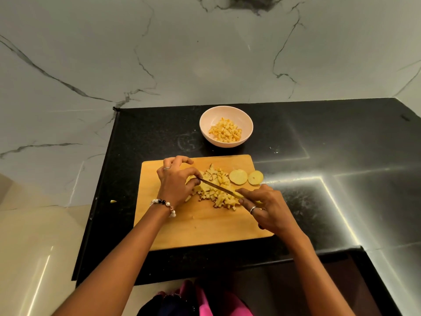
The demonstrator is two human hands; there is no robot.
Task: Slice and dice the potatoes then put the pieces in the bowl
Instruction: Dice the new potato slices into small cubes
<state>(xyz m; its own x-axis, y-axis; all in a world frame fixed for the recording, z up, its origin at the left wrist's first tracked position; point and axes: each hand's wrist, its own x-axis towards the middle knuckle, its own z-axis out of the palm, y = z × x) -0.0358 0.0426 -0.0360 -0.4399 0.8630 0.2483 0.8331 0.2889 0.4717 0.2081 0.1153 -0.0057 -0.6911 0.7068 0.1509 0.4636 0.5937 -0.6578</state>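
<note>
Wooden cutting board (205, 222) on the black bench (319, 156), with the diced potato pile (216, 188) at its middle. Your right hand (266, 208) has its fingers curled round the knife's handle, index finger stretched along the top; the knife (216, 186) lies slantwise across the pile, tip toward your left hand (176, 181). Your left-hand fingers are bent, thumb and forefinger touching the blade near its tip, the other fingers lifted off the board. Two round potato slices (238, 176) lie flat just beside the pile, the outer one (255, 177) at the board's right edge. Beyond the board's far edge, a little apart, stands the pale bowl (247, 124), already part-filled with cubes (225, 132). Bare bench extends to the right; the board's near half is bare wood. One stray potato scrap (113, 201) lies left of the bench's edge.
</note>
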